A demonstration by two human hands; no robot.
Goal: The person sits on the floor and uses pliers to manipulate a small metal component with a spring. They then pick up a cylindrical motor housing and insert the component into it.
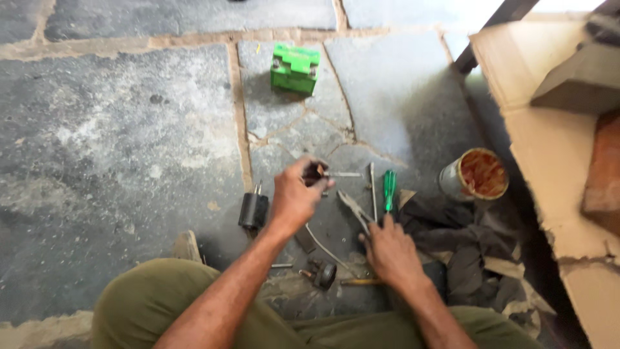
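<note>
**Small parts and hand tools spread on a stone floor**

A round metal tin [475, 176] stands on the floor to the right of the tools, its top open; the inside shows rusty orange-brown, and whether that is contents or a corroded bottom cannot be told. Well apart, at the top of the view, sits a bright green box-shaped battery [295, 68] with two terminals on its upper face; no label on it can be made out.

The left hand [296, 195] is raised above the floor, its fingers curled shut around a small dark part [315, 172] with a brownish patch, pinched at the fingertips. The right hand [389, 253] rests low on the floor, fingers loosely bent, its fingertips touching the handles of a pair of pliers [354, 208]; whether it grips them cannot be told. Just beside the pliers lies a screwdriver with a green handle [389, 189]. To the left of the raised hand stands a black cylindrical component [254, 209] with two prongs on top. A dark crumpled rag [452, 239] lies between the tools and the tin.

The floor [123, 142] is grey irregular stone slabs with sandy mortar joints. A pale concrete step [549, 155] runs along the right edge. The person's olive-green trousers [155, 300] fill the bottom of the view.
</note>
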